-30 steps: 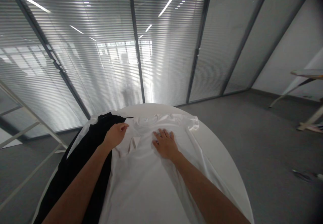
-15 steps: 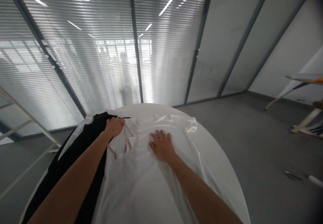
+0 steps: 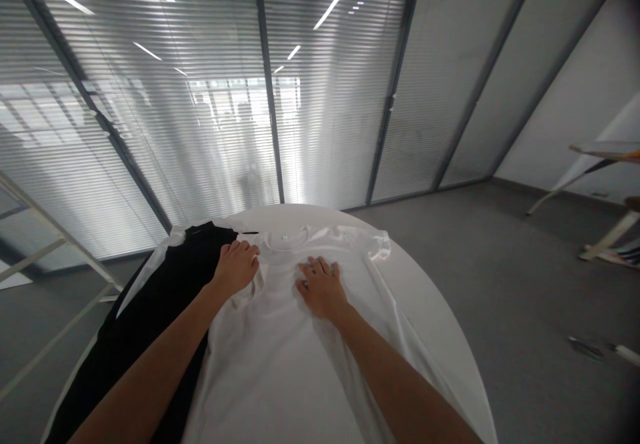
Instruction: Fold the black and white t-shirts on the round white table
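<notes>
White T-shirt (image 3: 280,357) lies spread, collar away from the person, on the round white surface (image 3: 440,324). Right hand (image 3: 323,289) rests flat, fingers spread, on the chest. Left hand (image 3: 236,267) presses the folded-in left shoulder, fingers loosely curled. Black garment (image 3: 150,324) lies just left, touching the shirt.

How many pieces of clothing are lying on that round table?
2 that I can see. A white T-shirt is spread in the middle under both hands; a black garment lies along its left side. Others may be hidden underneath.
</notes>
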Motion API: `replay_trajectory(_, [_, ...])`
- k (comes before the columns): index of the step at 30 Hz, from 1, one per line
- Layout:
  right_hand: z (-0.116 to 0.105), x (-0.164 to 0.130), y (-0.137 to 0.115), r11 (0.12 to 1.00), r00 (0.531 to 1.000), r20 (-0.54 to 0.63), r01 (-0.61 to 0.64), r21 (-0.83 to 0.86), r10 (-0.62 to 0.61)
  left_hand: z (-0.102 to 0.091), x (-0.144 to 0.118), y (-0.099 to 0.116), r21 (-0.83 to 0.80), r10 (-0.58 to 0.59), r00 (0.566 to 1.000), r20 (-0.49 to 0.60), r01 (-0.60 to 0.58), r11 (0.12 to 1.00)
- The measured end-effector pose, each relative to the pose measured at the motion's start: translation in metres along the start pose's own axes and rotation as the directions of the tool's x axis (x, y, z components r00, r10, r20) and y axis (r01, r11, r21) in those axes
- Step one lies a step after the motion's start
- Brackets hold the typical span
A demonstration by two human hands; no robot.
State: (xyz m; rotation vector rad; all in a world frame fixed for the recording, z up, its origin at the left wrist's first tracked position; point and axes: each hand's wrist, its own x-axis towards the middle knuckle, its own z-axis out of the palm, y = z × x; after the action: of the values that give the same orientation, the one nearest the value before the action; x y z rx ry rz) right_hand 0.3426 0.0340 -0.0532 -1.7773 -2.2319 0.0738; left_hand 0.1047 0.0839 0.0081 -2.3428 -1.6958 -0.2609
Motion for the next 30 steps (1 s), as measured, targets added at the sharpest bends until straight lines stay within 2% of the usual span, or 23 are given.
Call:
replay_trajectory(4, [-0.001,-0.001,0.000,1.000,1.000,-0.008,0.007,0.000,-0.007,0.008,-0.012,-0.004,-0.124,-0.042,0.993,0.106,0.055,0.991])
replay_trajectory(7, [0.000,0.000,0.001,1.000,1.000,0.002,0.004,-0.001,-0.004,0.010,-0.011,-0.009,-0.161,-0.123,0.978,0.167,0.150,0.975])
replay_trajectory(9, [0.000,0.000,0.001,1.000,1.000,0.002,0.005,0.001,-0.005,0.009,-0.011,-0.009,-0.169,-0.138,0.970,0.200,0.173,0.970])
replay_trajectory(13, [0.001,0.000,0.001,1.000,1.000,-0.023,0.007,-0.006,-0.007,0.004,-0.019,0.003,-0.210,-0.129,0.976,0.175,0.165,0.964])
replay_trajectory(15, [0.001,0.000,0.000,1.000,1.000,-0.018,0.006,-0.014,-0.006,0.002,-0.024,0.011,-0.247,-0.085,0.988,0.131,0.116,0.962])
replay_trajectory(17, [0.000,0.000,0.000,1.000,1.000,-0.012,0.005,-0.021,-0.005,0.003,-0.028,0.016,-0.290,0.026,0.994,0.106,0.006,0.957])
replay_trajectory(20, [0.000,-0.001,0.000,1.000,1.000,-0.014,0.002,-0.024,-0.002,0.011,-0.031,0.019,-0.352,0.204,0.973,0.106,-0.155,0.923])
replay_trajectory(22, [-0.001,-0.001,0.000,1.000,1.000,-0.015,0.004,-0.028,-0.005,0.020,-0.033,0.020,-0.384,0.278,0.951,0.137,-0.208,0.900])
replay_trajectory(26, [-0.001,-0.001,-0.001,0.999,1.000,-0.009,0.004,-0.037,-0.004,0.035,-0.041,0.024,-0.326,0.325,0.924,0.204,-0.249,0.912])
replay_trajectory(30, [-0.001,-0.001,-0.001,0.999,1.000,-0.018,0.007,-0.033,-0.008,0.037,-0.047,0.033,-0.347,0.345,0.915,0.211,-0.259,0.901])
